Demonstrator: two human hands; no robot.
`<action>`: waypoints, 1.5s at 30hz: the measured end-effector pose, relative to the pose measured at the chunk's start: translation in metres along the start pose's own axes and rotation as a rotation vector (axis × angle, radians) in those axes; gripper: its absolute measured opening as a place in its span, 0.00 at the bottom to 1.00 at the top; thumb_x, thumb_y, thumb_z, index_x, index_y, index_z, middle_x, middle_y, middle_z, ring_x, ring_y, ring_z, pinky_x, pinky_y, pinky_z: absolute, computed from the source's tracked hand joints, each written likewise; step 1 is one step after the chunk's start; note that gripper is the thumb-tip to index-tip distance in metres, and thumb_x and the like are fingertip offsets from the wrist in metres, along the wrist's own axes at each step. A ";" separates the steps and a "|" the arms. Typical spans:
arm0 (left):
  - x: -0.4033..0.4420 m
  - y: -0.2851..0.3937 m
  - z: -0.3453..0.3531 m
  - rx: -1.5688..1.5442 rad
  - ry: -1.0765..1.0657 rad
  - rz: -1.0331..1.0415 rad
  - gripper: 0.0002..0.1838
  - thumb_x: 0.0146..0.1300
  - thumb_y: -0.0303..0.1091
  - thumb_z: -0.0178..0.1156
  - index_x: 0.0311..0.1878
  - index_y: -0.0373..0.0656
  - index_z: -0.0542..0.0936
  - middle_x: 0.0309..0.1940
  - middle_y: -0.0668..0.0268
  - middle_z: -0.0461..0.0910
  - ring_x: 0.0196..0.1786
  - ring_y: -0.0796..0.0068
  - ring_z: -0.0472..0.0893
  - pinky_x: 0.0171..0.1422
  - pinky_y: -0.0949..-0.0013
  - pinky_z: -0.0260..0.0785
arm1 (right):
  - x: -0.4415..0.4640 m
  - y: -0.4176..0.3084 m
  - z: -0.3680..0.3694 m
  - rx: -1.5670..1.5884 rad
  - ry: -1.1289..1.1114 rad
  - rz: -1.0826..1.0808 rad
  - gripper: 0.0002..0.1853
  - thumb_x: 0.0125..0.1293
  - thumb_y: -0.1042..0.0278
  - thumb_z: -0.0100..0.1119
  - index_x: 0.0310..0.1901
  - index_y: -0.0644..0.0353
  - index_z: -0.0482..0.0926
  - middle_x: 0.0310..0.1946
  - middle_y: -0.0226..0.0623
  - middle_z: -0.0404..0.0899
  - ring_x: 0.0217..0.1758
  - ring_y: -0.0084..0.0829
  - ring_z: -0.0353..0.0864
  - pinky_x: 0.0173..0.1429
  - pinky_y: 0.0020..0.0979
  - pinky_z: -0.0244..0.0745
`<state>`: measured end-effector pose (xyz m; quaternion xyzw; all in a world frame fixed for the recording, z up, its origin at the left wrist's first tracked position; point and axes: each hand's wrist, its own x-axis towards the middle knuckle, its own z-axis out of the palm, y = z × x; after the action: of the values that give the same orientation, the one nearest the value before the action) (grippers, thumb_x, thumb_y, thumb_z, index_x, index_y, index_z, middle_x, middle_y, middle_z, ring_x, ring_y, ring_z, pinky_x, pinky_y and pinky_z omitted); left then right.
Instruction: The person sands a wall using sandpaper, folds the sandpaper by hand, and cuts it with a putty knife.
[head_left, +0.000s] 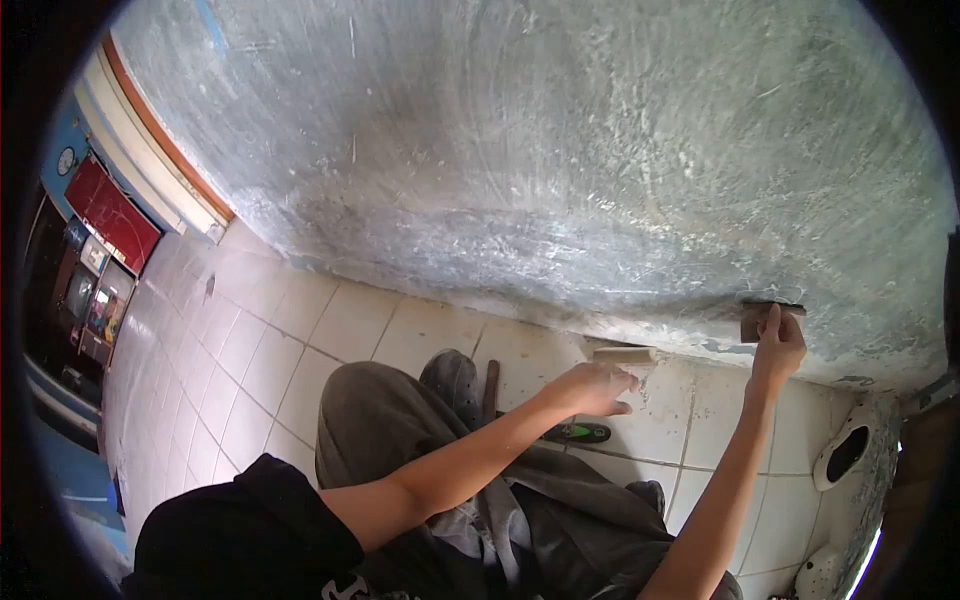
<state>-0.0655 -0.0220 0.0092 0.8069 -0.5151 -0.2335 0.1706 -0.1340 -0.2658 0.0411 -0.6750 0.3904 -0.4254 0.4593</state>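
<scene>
At the right of the frame, low on the grey wall (560, 130), your right hand (780, 352) pinches a flat tool (752, 327) between thumb and fingers, its dark upper edge against the plaster; your fingers cover part of it, so you cannot make out its full outline. Near the centre, your left hand (592, 388) has its thumb set apart from loosely bent fingers, and a pale, straight-sided bar (626, 355) shows just above them; you cannot tell whether they touch it. Below that hand, a black-and-green object (585, 432) is partly hidden by your forearm, and the lower end of a narrow dark strip (491, 385) is lost behind it too. Your creased, dusty trousers (370, 420) hide much of the glossy, square-tiled floor (430, 330). The wall is mottled and scratched, with whitish, rough patches toward its base. At lower right, one pale shoe (838, 455) shows a dark oval opening, while another, perforated shoe (822, 570) is cut off by the bottom edge.
</scene>
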 end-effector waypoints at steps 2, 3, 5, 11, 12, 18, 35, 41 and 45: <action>0.001 0.003 -0.002 0.019 0.017 0.037 0.19 0.56 0.44 0.58 0.48 0.45 0.73 0.40 0.58 0.77 0.44 0.58 0.77 0.47 0.58 0.69 | -0.014 0.021 0.022 -0.072 -0.063 -0.107 0.14 0.56 0.62 0.59 0.32 0.69 0.80 0.25 0.41 0.81 0.30 0.29 0.80 0.37 0.31 0.72; 0.004 0.006 0.000 0.011 0.017 0.051 0.19 0.56 0.44 0.58 0.48 0.45 0.73 0.40 0.58 0.77 0.44 0.58 0.77 0.47 0.58 0.69 | -0.021 0.024 0.029 -0.129 -0.109 -0.215 0.13 0.56 0.63 0.58 0.31 0.69 0.80 0.25 0.41 0.81 0.29 0.28 0.79 0.36 0.30 0.71; 0.008 0.004 0.001 0.045 -0.008 0.046 0.19 0.56 0.44 0.58 0.48 0.45 0.73 0.40 0.59 0.77 0.45 0.58 0.76 0.47 0.58 0.69 | -0.045 0.003 0.044 -0.051 -0.215 -0.100 0.13 0.56 0.64 0.59 0.29 0.69 0.80 0.22 0.41 0.80 0.26 0.22 0.77 0.34 0.28 0.70; 0.003 0.000 0.002 0.003 0.007 0.017 0.19 0.56 0.45 0.57 0.48 0.45 0.73 0.40 0.58 0.77 0.44 0.57 0.76 0.48 0.57 0.69 | -0.054 -0.031 0.047 0.228 -0.287 -0.042 0.13 0.60 0.66 0.58 0.30 0.71 0.79 0.21 0.31 0.78 0.24 0.19 0.74 0.31 0.21 0.70; 0.004 0.001 0.000 0.021 -0.002 0.009 0.19 0.56 0.45 0.57 0.48 0.45 0.73 0.41 0.57 0.77 0.45 0.56 0.76 0.48 0.57 0.69 | -0.054 -0.010 0.061 0.087 -0.330 -0.184 0.13 0.60 0.66 0.58 0.30 0.73 0.78 0.22 0.32 0.78 0.25 0.19 0.75 0.32 0.21 0.70; -0.002 -0.001 0.000 -0.034 -0.001 0.005 0.20 0.56 0.45 0.58 0.48 0.43 0.73 0.43 0.56 0.76 0.46 0.56 0.76 0.49 0.57 0.69 | -0.046 -0.046 0.037 0.323 -0.255 0.016 0.11 0.63 0.69 0.54 0.32 0.70 0.78 0.26 0.36 0.78 0.30 0.20 0.77 0.37 0.21 0.74; -0.003 0.003 -0.009 0.030 -0.009 -0.035 0.22 0.55 0.46 0.58 0.47 0.41 0.73 0.44 0.56 0.76 0.47 0.56 0.76 0.49 0.57 0.69 | -0.052 -0.037 0.047 0.319 -0.323 0.048 0.11 0.62 0.70 0.56 0.36 0.72 0.78 0.30 0.36 0.78 0.34 0.22 0.78 0.42 0.23 0.76; -0.002 0.006 -0.009 0.027 -0.006 -0.043 0.22 0.54 0.46 0.59 0.47 0.42 0.73 0.43 0.56 0.76 0.46 0.56 0.76 0.49 0.57 0.69 | -0.054 -0.031 0.052 0.405 -0.371 0.084 0.12 0.61 0.69 0.57 0.36 0.74 0.78 0.29 0.37 0.78 0.32 0.23 0.77 0.42 0.24 0.75; -0.003 0.004 -0.012 0.015 -0.061 -0.104 0.22 0.54 0.46 0.59 0.46 0.41 0.73 0.43 0.55 0.76 0.46 0.55 0.76 0.49 0.57 0.69 | -0.045 -0.036 0.036 0.381 -0.349 0.128 0.12 0.62 0.67 0.56 0.40 0.70 0.78 0.32 0.36 0.78 0.35 0.22 0.78 0.44 0.22 0.75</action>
<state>-0.0629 -0.0203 0.0216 0.8263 -0.4792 -0.2625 0.1368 -0.1102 -0.2043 0.0582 -0.6136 0.2602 -0.3382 0.6644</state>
